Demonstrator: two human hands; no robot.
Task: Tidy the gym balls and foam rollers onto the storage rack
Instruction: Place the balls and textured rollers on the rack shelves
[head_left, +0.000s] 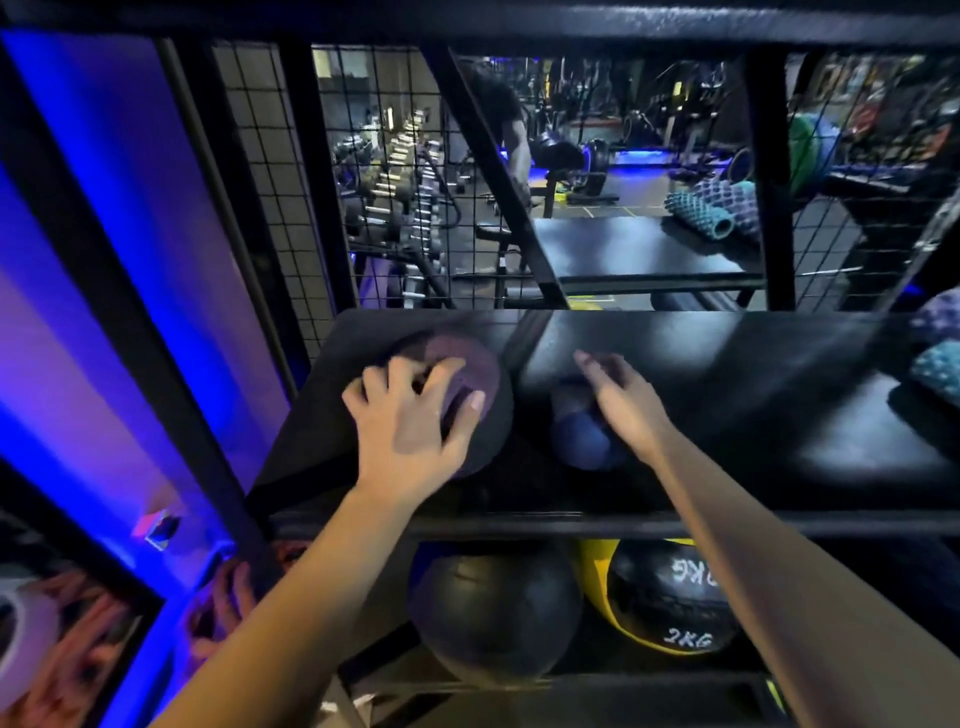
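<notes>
Nearest you, lower shelf: black ball w/ a yellow-trimmed 2KG ball just right of it, touching or nearly so, both already racked.

Mid shelf: your left hand sits on top of the purple ball, fingers spread & curled over its crown, thumb on the right side. Ball is dark w/ purple panels, blurred, at the shelf's left end. Prob. a med ball: dense, grippy skin, won't squash much. Cup it wide from both sides if you shift it; it'll roll on the flat board.

Your right hand is over the blue ball, fingers together & pointing far; can't tell if it's gripping. Smaller, smooth-looking, likely lighter, could slip, so palm it.

Far right: teal & purple knobbly rollers on the far shelf; more at the right edge. Foam, light, stiff enough; grab mid-length.
</notes>
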